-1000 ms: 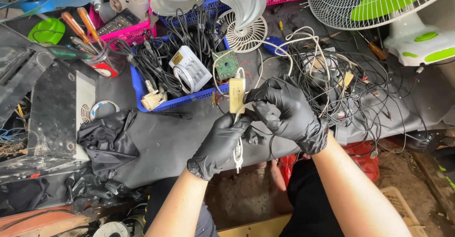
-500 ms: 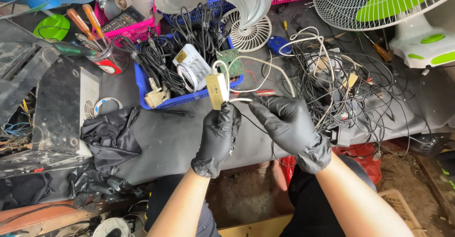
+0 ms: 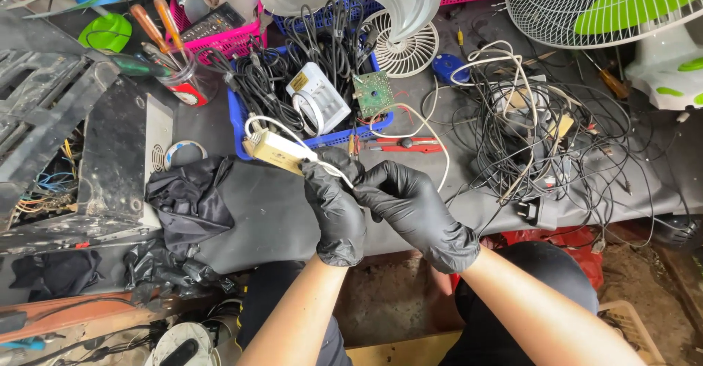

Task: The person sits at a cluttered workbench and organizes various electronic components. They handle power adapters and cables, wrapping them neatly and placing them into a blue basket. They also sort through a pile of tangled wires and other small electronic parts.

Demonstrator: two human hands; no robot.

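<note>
Both gloved hands' fingers [image 3: 333, 179] clamped together on white cord [image 3: 322, 162] of beige adapter [image 3: 272, 151].

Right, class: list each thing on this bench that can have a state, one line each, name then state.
Left hand: gloved, closed on the cream adapter's white cable.
Right hand: gloved, pinching the same cable.
Cream adapter: lifted, tilted, cable looped over it.
Blue tray: full of black cables.
Circuit board: bare, propped on the tray's edge.
Black wire pile: tangled, loose on the bench.
Fan guard: lying flat, green blades behind it.
</note>
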